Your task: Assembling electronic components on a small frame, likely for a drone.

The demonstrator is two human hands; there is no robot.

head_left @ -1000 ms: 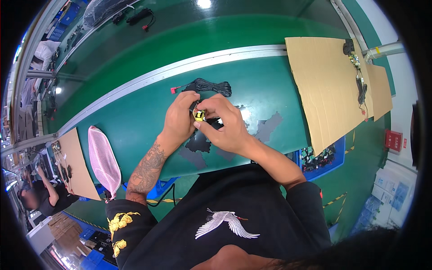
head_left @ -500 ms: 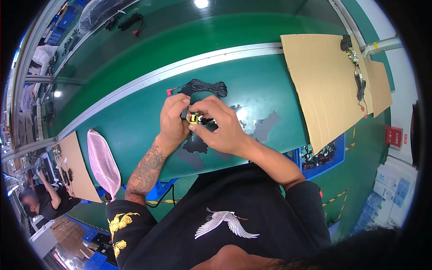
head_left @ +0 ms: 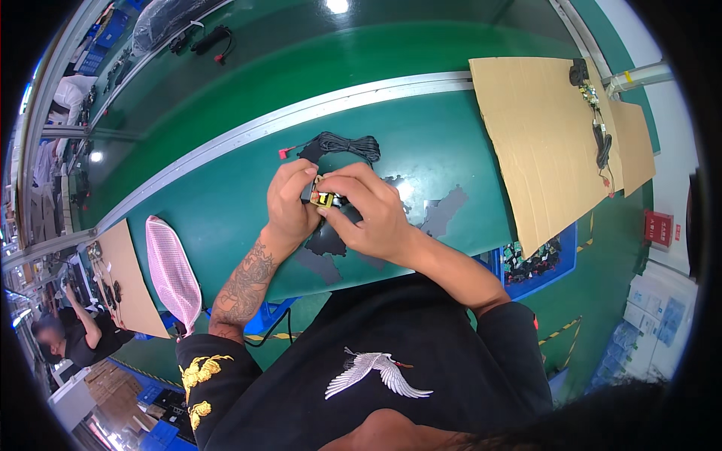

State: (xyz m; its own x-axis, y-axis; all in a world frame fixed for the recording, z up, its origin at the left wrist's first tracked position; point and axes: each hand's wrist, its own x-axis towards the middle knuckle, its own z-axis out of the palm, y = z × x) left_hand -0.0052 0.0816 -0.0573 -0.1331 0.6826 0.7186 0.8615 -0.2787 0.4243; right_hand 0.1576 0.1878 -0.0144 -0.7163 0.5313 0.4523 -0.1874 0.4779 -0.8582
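Note:
Over the green workbench, my left hand [head_left: 289,201] is closed, thumb and fingertips pinching a small dark housing piece [head_left: 306,193]. My right hand [head_left: 374,213] pinches a small circuit board with a yellow transformer [head_left: 325,199], pressed up against that housing. Fingers cover much of both parts, so I cannot tell how far one sits inside the other. A coiled black cable [head_left: 352,146] lies just beyond my hands, its red plug [head_left: 283,153] pointing left. Beneath and beside my hands are dark grey irregular flat pieces [head_left: 445,212] on the bench.
A cardboard sheet [head_left: 526,135] on the right carries a circuit board with wires [head_left: 589,94]. Below it stands a blue bin [head_left: 575,252] of small electronic parts. A pink mesh-patterned bag [head_left: 169,267] lies left. Across the metal rail [head_left: 301,109], more cables lie; a co-worker sits far left.
The circuit board has tilted slightly and sits closer against the dark housing. A black cable on the far line has shifted a little left. My forearms have hardly moved.

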